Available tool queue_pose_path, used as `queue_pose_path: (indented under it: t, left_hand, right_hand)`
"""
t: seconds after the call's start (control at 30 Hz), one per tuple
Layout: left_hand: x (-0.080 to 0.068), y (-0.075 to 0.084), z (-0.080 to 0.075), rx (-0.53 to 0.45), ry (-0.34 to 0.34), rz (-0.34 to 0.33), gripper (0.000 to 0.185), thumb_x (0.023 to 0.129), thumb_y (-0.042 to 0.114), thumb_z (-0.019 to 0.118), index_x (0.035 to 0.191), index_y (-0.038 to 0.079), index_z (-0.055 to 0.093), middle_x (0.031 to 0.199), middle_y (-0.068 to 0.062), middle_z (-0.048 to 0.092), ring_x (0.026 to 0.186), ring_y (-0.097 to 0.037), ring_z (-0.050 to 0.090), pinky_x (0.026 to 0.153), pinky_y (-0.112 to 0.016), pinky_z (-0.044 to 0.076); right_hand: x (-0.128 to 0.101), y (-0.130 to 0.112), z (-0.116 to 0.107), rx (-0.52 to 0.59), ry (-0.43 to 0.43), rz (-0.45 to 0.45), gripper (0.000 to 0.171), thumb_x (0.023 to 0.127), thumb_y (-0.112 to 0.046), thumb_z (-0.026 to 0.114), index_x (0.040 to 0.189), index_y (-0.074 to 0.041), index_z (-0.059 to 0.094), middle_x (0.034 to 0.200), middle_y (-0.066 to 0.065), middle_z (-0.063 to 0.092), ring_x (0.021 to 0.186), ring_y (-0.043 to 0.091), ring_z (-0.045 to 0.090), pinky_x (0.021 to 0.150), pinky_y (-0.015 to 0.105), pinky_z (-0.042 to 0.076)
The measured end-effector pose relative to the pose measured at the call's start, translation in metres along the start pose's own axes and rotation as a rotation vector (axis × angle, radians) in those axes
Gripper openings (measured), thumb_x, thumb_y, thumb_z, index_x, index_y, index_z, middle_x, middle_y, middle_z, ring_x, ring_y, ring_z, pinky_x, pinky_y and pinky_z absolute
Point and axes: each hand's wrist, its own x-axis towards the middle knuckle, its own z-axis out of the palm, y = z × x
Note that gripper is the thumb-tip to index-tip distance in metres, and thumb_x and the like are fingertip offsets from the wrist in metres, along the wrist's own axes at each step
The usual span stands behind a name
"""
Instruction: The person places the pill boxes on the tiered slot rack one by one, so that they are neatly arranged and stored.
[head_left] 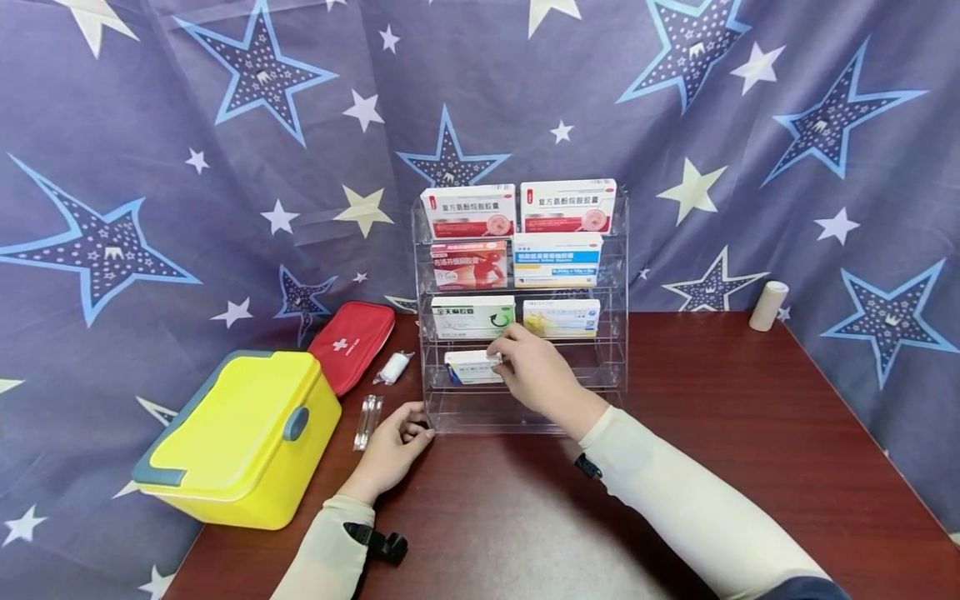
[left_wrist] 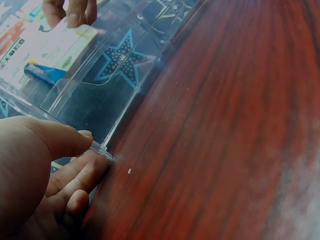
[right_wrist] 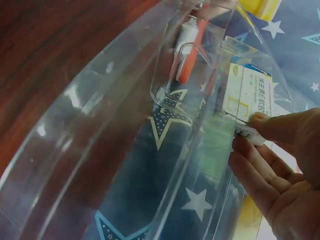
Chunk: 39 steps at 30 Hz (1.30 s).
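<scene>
A clear acrylic display rack (head_left: 517, 414) with stepped tiers stands on the table. My right hand (head_left: 543, 371) pinches the right end of a small white medicine box (head_left: 467, 368) with a blue corner, on the left of the fourth tier down. In the right wrist view, thumb and fingertips grip the end of that medicine box (right_wrist: 245, 92), which sits behind a clear rack lip. My left hand (head_left: 390, 450) holds the rack's lower left corner. The left wrist view shows this hand (left_wrist: 40, 160) with its thumb over the clear edge and fingers beneath.
Upper tiers hold two red-and-white boxes, a red box (head_left: 468, 265), a blue-and-white box (head_left: 557, 260), a green-and-white box (head_left: 472, 317) and a yellow-and-white box (head_left: 561, 318). Leftward lie a yellow case (head_left: 240, 433), red pouch (head_left: 352, 346), wrapped white roll (head_left: 393, 367) and clear packet (head_left: 367, 422).
</scene>
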Motion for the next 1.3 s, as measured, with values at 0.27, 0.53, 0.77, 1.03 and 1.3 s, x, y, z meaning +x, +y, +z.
queue_pose_path:
  t: [0.27, 0.53, 0.77, 1.03, 1.3]
  left_hand:
    - [-0.001, 0.001, 0.0, -0.009, 0.0, -0.016, 0.041, 0.095, 0.006, 0.076, 0.134, 0.003, 0.063, 0.11, -0.01, 0.069, 0.094, -0.018, 0.067, 0.08, -0.027, 0.052]
    - [-0.001, 0.003, 0.002, -0.015, 0.009, -0.03, 0.041, 0.096, 0.004, 0.076, 0.134, 0.001, 0.063, 0.112, -0.013, 0.069, 0.097, -0.024, 0.067, 0.08, -0.027, 0.051]
    - [-0.001, 0.002, 0.0, -0.015, -0.016, -0.024, 0.041, 0.096, 0.006, 0.076, 0.135, 0.003, 0.063, 0.112, -0.009, 0.069, 0.094, -0.018, 0.067, 0.081, -0.028, 0.052]
    - [-0.001, 0.003, -0.001, -0.005, -0.017, -0.037, 0.04, 0.096, 0.007, 0.075, 0.135, 0.004, 0.063, 0.111, -0.008, 0.069, 0.096, -0.017, 0.067, 0.082, -0.028, 0.052]
    - [0.0, 0.001, 0.0, -0.005, -0.003, 0.001, 0.039, 0.095, 0.006, 0.076, 0.132, 0.002, 0.064, 0.109, -0.008, 0.07, 0.094, -0.018, 0.068, 0.08, -0.028, 0.053]
  right_hand:
    - [-0.001, -0.001, 0.009, 0.053, 0.018, 0.004, 0.018, 0.09, -0.011, 0.083, 0.107, -0.014, 0.077, 0.106, -0.001, 0.064, 0.087, 0.012, 0.068, 0.078, 0.033, 0.056]
    - [0.0, 0.002, 0.013, 0.144, 0.023, 0.047, 0.018, 0.089, -0.011, 0.085, 0.105, -0.015, 0.079, 0.105, -0.004, 0.065, 0.089, 0.009, 0.071, 0.081, 0.028, 0.057]
    - [-0.001, 0.003, 0.015, 0.191, 0.042, 0.055, 0.018, 0.088, -0.011, 0.086, 0.104, -0.014, 0.079, 0.102, -0.003, 0.065, 0.089, 0.009, 0.072, 0.081, 0.027, 0.057]
    - [-0.003, 0.003, 0.018, 0.17, 0.068, 0.014, 0.018, 0.088, -0.011, 0.085, 0.104, -0.015, 0.079, 0.102, 0.0, 0.066, 0.088, 0.01, 0.07, 0.079, 0.032, 0.057]
    - [-0.004, 0.005, 0.017, 0.195, 0.054, 0.036, 0.023, 0.087, -0.01, 0.086, 0.109, -0.013, 0.077, 0.106, -0.002, 0.065, 0.091, 0.008, 0.073, 0.083, 0.027, 0.057]
